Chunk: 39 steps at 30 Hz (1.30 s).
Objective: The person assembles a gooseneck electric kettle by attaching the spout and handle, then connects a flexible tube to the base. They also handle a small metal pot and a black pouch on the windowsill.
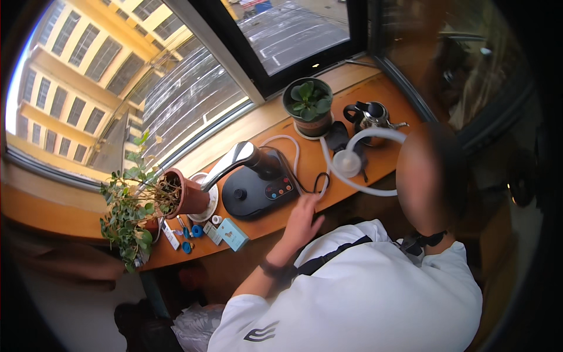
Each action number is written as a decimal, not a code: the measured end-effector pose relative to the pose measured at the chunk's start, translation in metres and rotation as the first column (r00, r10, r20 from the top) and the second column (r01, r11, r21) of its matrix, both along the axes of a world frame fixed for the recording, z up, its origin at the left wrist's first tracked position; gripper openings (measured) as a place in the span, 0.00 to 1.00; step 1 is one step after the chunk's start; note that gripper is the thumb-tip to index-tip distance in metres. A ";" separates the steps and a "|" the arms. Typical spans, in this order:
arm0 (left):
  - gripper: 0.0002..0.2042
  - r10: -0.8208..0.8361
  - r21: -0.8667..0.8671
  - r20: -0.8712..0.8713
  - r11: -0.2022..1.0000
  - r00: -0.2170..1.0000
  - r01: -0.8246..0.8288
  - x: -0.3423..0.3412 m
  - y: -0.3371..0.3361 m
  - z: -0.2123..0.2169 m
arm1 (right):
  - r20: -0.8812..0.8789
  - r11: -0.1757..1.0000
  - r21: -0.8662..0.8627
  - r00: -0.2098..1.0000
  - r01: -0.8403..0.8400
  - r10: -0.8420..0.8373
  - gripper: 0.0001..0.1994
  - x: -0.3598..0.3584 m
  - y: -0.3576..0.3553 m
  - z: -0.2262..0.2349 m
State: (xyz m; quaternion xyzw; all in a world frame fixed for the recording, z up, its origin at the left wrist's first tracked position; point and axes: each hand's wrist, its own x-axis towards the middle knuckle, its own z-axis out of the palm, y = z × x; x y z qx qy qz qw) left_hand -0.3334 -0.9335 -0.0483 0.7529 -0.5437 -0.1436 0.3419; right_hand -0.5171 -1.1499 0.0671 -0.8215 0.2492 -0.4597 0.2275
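My left hand (302, 222) is at the front edge of the wooden table, fingers stretched and apart, nothing seen in them. Its fingertips are by a thin pale tube and a black cord (317, 182), beside a black electric water dispenser (256, 196) with coloured buttons and a silver spout. My right hand (417, 182), a dark band at its wrist, is raised at the right; its fingers are smeared. A thick white hose (368, 189) loops up to this hand, which hides the bend. Near the hose's other part lies a round white cap-like piece (346, 163).
A metal kettle (370, 124) with black handle and a potted plant (309, 105) stand at the back. A leafy plant in a terracotta pot (186, 193) leans at the left. Near it lie a light blue box (233, 234) and several small items. Windows border the table.
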 end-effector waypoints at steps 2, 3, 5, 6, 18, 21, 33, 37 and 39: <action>0.30 0.116 -0.103 0.064 0.989 0.991 -0.109 0.004 -0.013 -0.003 | 0.169 0.979 0.158 0.974 0.125 -0.152 0.06 -0.021 0.006 -0.017; 0.32 0.122 -0.140 0.143 0.985 0.982 -0.102 0.009 -0.020 -0.009 | 0.346 0.946 0.310 0.938 -0.099 -0.015 0.06 -0.040 0.002 -0.022; 0.35 -0.063 -0.102 0.336 0.990 0.940 0.102 0.012 -0.039 -0.008 | 0.542 0.867 0.406 0.840 -0.289 0.026 0.05 -0.068 0.004 -0.009; 0.37 -0.145 -0.071 0.427 0.979 0.893 0.193 0.010 -0.041 -0.012 | 0.555 0.876 0.398 0.832 -0.272 0.006 0.05 -0.075 0.008 0.001; 0.13 0.067 -0.216 0.337 0.976 0.939 0.008 0.049 0.002 -0.099 | 0.761 0.895 0.318 0.478 0.314 -0.438 0.11 -0.185 0.053 0.094; 0.11 0.180 -0.382 0.134 0.917 0.975 -0.116 0.036 0.016 -0.084 | 0.760 0.872 0.402 0.429 0.280 -0.488 0.11 -0.235 0.049 0.076; 0.13 0.144 -0.223 -0.592 0.916 0.793 -0.333 0.041 0.034 -0.062 | 0.033 0.247 0.967 0.921 0.069 -0.387 0.11 -0.172 0.067 -0.169; 0.15 -0.015 -0.215 -0.807 0.939 0.591 -0.270 0.043 0.038 -0.045 | -0.131 0.112 0.980 0.954 0.166 -0.270 0.19 -0.160 0.081 -0.265; 0.18 -0.128 -0.433 -0.289 0.902 0.949 -0.010 0.040 0.049 -0.021 | -0.526 0.011 0.851 0.850 0.526 0.043 0.23 -0.137 0.073 -0.279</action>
